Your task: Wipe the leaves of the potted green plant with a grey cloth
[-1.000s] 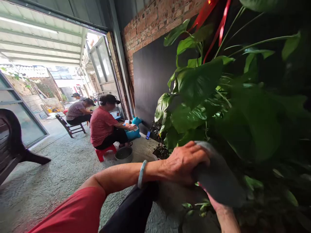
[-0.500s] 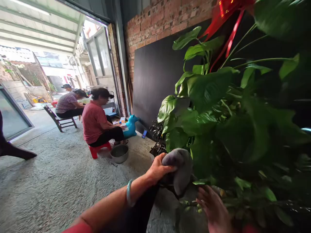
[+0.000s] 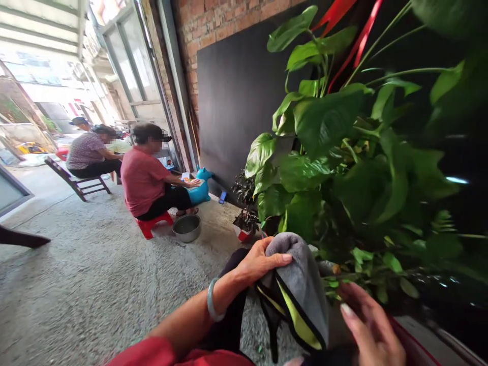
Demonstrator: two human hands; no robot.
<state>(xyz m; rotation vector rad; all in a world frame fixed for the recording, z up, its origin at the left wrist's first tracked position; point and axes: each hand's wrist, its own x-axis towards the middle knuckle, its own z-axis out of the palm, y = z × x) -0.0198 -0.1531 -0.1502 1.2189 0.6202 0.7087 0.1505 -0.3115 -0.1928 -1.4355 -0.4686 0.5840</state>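
My left hand [image 3: 263, 262] grips a grey cloth [image 3: 303, 274] with yellow-green patches and black edging. The thumb presses on its front, and the cloth hangs down in folds from the grip. To the right, my right hand [image 3: 369, 320] is apart from the cloth, its fingers loosely spread and partly hidden by the thumb; I see nothing in it. Both hands are close to the lower leaves of a large potted plant [image 3: 328, 127]. A pale bracelet [image 3: 216, 300] circles my left wrist.
A person in a red shirt [image 3: 143, 178] sits on a red stool [image 3: 152, 223], with a metal basin [image 3: 186, 228] beside it. Near them stands a blue animal figure [image 3: 201, 188]. A small potted plant [image 3: 246, 223] is ahead. More people sit farther back by a wooden chair [image 3: 78, 180].
The cloth, bunched up before, now hangs lower and shows its yellow-green side. My right hand has moved right and away from the cloth. The view has shifted slightly.
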